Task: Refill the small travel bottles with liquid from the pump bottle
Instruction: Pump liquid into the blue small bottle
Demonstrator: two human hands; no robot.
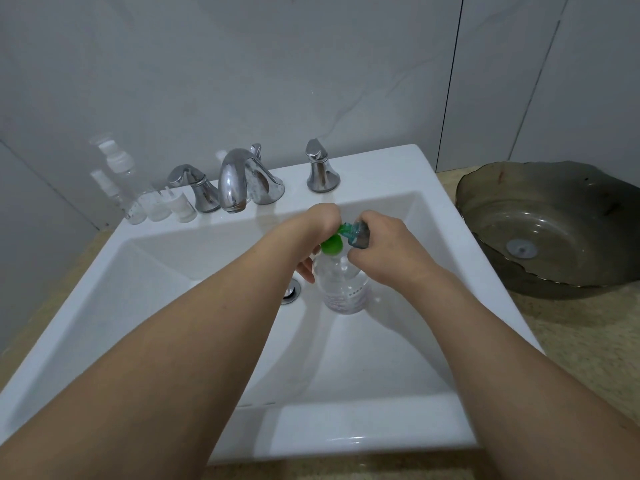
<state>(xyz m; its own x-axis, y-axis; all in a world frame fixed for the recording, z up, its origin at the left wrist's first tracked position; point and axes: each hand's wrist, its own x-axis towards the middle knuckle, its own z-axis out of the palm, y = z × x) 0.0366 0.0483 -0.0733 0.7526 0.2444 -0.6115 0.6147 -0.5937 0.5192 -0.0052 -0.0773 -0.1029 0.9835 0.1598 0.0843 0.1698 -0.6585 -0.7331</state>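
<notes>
1. white square sink basin (166,306) set in a speckled counter, pale wall behind; chrome faucet (235,181) at the back rim, dark glass bowl (554,230) on the counter to the right.
2. clear pump bottle (343,282) stands upright in the basin, just right of the drain (290,292); green pump head (331,244) on top.
3. left hand (317,233) curls over the pump head from above, some fingers lower against the bottle's shoulder; exact finger placement hidden.
4. right hand (384,251) grips a small teal travel bottle (356,233), tilted on its side, long axis roughly horizontal, mouth pointing left at the green nozzle.
5. key relation: travel bottle mouth sits at the nozzle tip, touching or just beside; cannot tell whether the nozzle enters the mouth.
6. judgement: pumping step in hand; left hand presses, right keeps alignment. misalignment would spill into the basin.
7. clear small spray bottles (156,202) stand grouped on the back-left rim, well apart from both hands.
</notes>
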